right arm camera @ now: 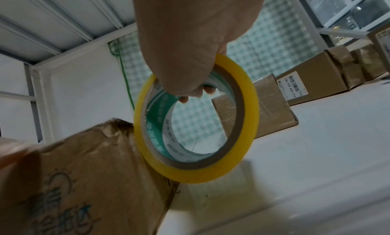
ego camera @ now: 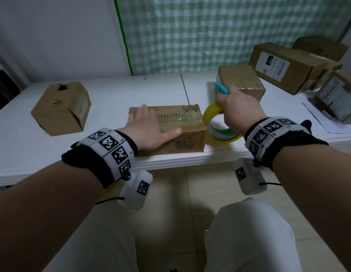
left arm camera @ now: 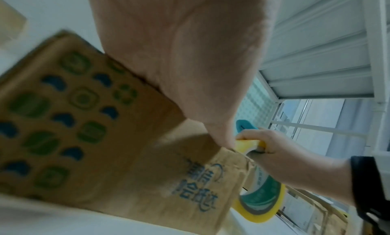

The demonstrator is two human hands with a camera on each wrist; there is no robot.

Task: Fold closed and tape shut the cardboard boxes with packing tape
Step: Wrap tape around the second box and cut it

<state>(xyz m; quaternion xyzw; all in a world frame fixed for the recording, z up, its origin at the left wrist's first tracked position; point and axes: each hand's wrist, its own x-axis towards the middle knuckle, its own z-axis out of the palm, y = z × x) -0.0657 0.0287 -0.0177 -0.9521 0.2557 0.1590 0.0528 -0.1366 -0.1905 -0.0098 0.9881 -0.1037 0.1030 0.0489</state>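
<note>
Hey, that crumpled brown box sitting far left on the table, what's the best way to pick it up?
Grip the crumpled box across its two flatter side walls, coming down from above. Its top looks dented and torn with a hole, so pinching there would likely cave it in. Both hands probably suit its width; the left hand is nearest.

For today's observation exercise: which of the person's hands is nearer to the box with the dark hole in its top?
Left. The left hand lies flat on the middle box, beside the holed box. The right hand holds the tape roll beyond that middle box.
</note>
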